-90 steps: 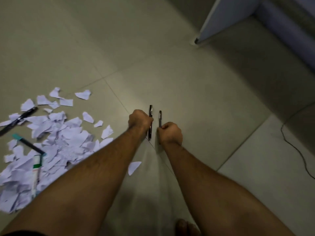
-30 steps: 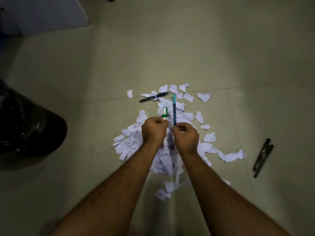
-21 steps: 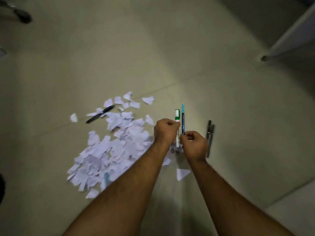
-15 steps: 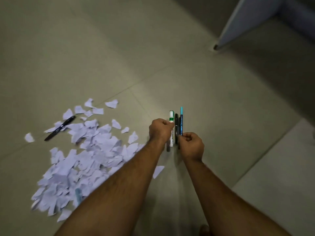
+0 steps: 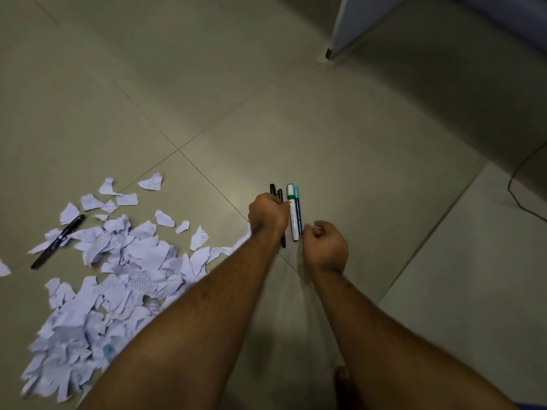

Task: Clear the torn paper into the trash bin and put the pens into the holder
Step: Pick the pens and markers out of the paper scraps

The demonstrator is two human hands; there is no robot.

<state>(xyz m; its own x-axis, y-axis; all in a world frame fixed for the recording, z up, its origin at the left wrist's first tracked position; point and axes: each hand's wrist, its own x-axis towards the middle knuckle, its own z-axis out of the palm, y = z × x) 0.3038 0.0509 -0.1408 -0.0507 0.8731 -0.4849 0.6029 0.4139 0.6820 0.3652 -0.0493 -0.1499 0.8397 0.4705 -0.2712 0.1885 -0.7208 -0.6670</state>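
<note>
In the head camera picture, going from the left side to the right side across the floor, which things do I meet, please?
Lone black pen on the torn paper → two black pens at the left hand → green-capped white marker → teal pen → right hand → dark cable.

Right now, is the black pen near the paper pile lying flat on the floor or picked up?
Lying flat. The black pen rests on the floor at the torn paper pile's edge; neither hand touches it.
</note>
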